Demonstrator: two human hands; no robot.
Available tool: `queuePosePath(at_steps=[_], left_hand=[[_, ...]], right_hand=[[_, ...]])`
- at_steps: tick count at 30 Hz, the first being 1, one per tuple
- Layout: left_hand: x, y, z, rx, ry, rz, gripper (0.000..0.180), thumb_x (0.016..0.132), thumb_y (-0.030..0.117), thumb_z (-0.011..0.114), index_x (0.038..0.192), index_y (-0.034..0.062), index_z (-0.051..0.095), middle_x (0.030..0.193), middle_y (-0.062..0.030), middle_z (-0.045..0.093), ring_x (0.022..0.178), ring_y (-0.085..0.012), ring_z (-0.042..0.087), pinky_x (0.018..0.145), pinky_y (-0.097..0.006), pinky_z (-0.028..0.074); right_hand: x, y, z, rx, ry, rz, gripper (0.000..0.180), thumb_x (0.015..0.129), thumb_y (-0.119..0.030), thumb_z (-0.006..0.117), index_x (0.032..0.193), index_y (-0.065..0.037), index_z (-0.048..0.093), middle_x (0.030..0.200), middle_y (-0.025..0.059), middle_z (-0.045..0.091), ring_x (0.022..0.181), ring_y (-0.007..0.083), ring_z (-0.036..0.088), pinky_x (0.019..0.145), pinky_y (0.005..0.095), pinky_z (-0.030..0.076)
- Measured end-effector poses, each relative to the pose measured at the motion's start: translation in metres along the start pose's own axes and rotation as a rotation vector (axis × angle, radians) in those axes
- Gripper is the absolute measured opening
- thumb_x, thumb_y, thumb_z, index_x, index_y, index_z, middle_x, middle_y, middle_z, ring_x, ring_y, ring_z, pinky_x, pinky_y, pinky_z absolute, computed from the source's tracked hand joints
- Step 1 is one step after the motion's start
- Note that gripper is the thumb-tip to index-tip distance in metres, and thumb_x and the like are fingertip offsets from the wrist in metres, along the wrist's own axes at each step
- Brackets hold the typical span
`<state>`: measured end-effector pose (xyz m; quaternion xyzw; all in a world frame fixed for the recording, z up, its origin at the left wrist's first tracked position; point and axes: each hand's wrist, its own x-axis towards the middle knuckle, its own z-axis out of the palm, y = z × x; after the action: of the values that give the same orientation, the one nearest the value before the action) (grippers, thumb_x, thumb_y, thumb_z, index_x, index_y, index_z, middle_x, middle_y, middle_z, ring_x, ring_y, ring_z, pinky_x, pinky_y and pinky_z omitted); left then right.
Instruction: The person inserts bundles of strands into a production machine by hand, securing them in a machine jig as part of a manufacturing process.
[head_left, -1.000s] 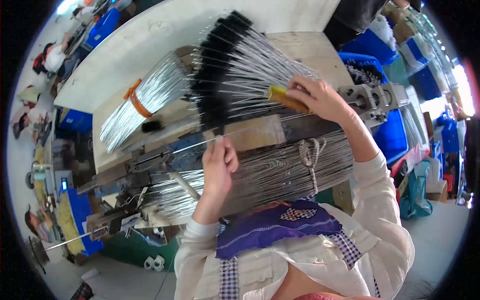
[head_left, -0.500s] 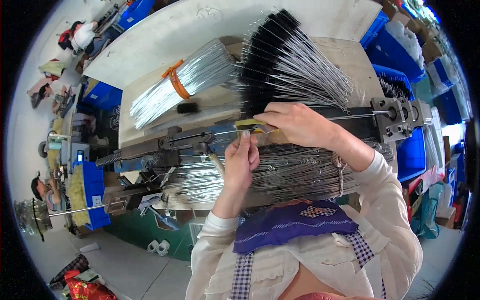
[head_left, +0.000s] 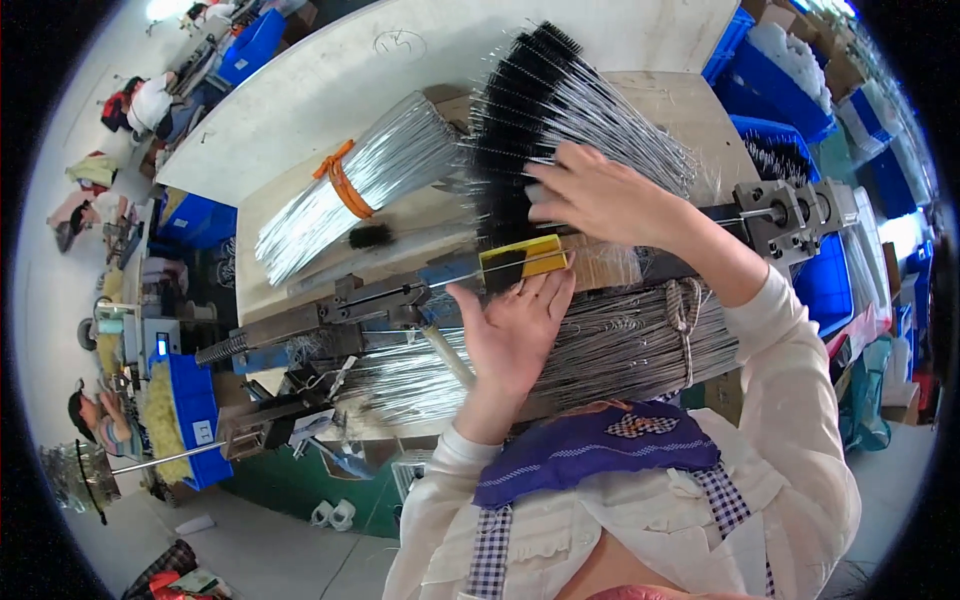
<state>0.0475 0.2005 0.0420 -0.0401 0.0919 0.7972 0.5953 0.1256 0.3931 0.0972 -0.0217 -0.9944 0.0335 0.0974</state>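
Note:
My left hand lies palm up with its fingers stretched and the thumb apart. Its fingertips are at the lower edge of a yellow block with a dark bristle-like patch on its left part. A thin wire runs from the metal clamp bar to the block. Slightly blurred, my right hand hovers above and right of the block, fingers apart and nothing visible in them. Behind it is a fan of black-bristled wire brushes, partly covered by the fingers.
Bright wires tied with an orange band lie at the back left. A rope-tied bundle of grey wires is in front. A metal bearing fixture stands at right. Blue bins flank the bench; other people are at far left.
Both hands have gone from pinching at the yellow block to open. My right hand has lifted up and away from it; my left has turned palm up below it. The view has shifted slightly.

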Motion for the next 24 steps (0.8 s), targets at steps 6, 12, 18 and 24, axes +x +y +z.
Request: queuePosePath(at_steps=[6,12,18,24], left_hand=[[-0.002,0.009,-0.036,-0.196,-0.323,-0.105,0.093,0.084,0.073,0.041,0.138,-0.0030,0.036,0.147,-0.0213,0.031,0.139,-0.0365,0.023,0.116,-0.046,0.017],[-0.004,0.001,-0.010,-0.312,-0.289,-0.064,0.092,0.081,0.079,0.035,0.142,0.0097,0.034,0.146,-0.0113,0.034,0.135,-0.0282,0.032,0.112,-0.044,0.023],[-0.005,0.000,-0.010,-0.163,-0.204,-0.046,0.100,0.081,0.079,0.033,0.137,-0.0045,0.033,0.136,-0.0151,0.040,0.129,-0.0276,0.035,0.114,-0.043,0.021],[-0.005,0.002,0.013,-0.147,0.017,0.007,0.098,0.082,0.077,0.036,0.117,-0.0155,0.043,0.131,-0.0253,0.039,0.131,-0.0359,0.030,0.117,-0.047,0.015]], right_hand=[[-0.015,-0.076,-0.011,0.356,0.091,-0.036,0.061,0.072,-0.005,0.062,0.127,0.012,0.044,0.102,0.0155,0.045,0.097,0.0328,0.048,0.086,0.0393,0.043],[-0.008,-0.104,0.015,0.337,0.296,0.072,0.052,0.071,-0.007,0.059,0.121,0.006,0.052,0.101,0.0146,0.046,0.097,0.0310,0.049,0.087,0.0396,0.042],[0.004,-0.062,0.009,0.301,0.373,0.015,0.026,0.069,-0.010,0.065,0.095,-0.007,0.070,0.083,0.0047,0.059,0.076,0.0182,0.058,0.073,0.0340,0.043],[0.014,-0.034,0.016,0.690,0.163,0.117,0.019,0.070,0.000,0.069,0.090,-0.001,0.071,0.072,0.0095,0.062,0.064,0.0224,0.063,0.059,0.0316,0.050]])
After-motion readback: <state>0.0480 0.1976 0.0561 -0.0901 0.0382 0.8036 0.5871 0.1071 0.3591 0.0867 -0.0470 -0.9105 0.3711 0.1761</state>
